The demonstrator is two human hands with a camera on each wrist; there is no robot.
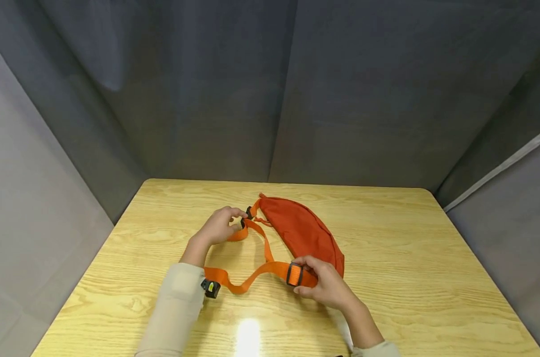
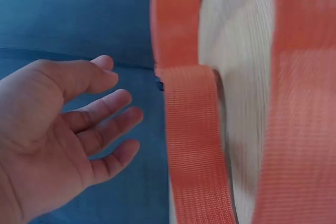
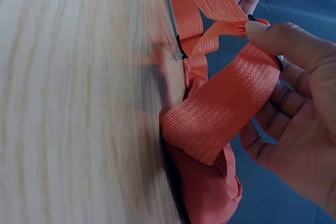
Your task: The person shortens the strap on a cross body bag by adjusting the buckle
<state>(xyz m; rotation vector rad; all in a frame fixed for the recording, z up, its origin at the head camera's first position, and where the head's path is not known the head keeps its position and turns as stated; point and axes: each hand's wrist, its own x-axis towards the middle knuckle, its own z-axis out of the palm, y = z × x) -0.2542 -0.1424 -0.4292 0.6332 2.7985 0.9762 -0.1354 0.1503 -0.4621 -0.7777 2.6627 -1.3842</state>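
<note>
A red waist bag (image 1: 303,225) lies on the table with its orange strap (image 1: 263,267) looped out to the left. My right hand (image 1: 325,285) pinches the strap at its black slider buckle (image 1: 294,274); in the right wrist view, thumb and fingers close on the strap's edges there. At the strap's far end, my left hand (image 1: 218,227) is right by a black clip (image 1: 249,213). The left wrist view shows that hand (image 2: 73,124) with loosely bent fingers, beside the orange webbing (image 2: 191,129) and apart from it.
Another black buckle piece (image 1: 210,288) with a yellow-green mark sits near the left sleeve. The wooden table (image 1: 412,258) runs back to a dark grey curtain (image 1: 216,99). Light grey panels (image 1: 33,198) stand at both sides.
</note>
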